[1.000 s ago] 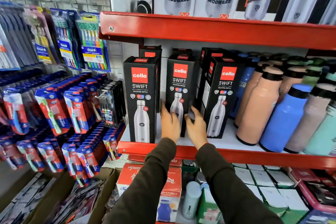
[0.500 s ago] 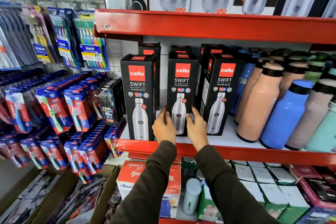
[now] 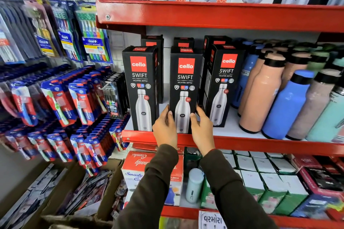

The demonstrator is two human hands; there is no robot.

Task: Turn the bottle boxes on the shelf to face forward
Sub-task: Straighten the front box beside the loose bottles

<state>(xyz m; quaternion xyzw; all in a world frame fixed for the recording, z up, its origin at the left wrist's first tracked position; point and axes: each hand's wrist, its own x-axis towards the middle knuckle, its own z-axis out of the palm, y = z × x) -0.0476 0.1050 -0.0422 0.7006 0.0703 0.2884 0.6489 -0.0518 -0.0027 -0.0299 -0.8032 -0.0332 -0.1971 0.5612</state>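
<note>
A: What has moved since a second ago?

B: The middle Cello Swift box (image 3: 185, 87) has turned. It stood angled with its front towards the left; its printed front is now square to the aisle, and it sits at the front edge of the red shelf (image 3: 260, 145)

A: And the hands?

B: The left hand (image 3: 165, 130) is on the box's lower left edge, the right hand (image 3: 202, 129) on its lower right edge. Each thumb lies on the front face, the other fingers curl round the sides, so the box is clasped between both hands

A: What about its neighbours?

B: The left Cello Swift box (image 3: 140, 87) stands just beside it, front forward. The right Cello Swift box (image 3: 222, 85) is twisted, showing its left side as well as its front. More black boxes stand behind them

A: Anything further right?

B: Loose bottles on the same shelf: a peach bottle (image 3: 260, 95) and a blue bottle (image 3: 286, 106)
</note>
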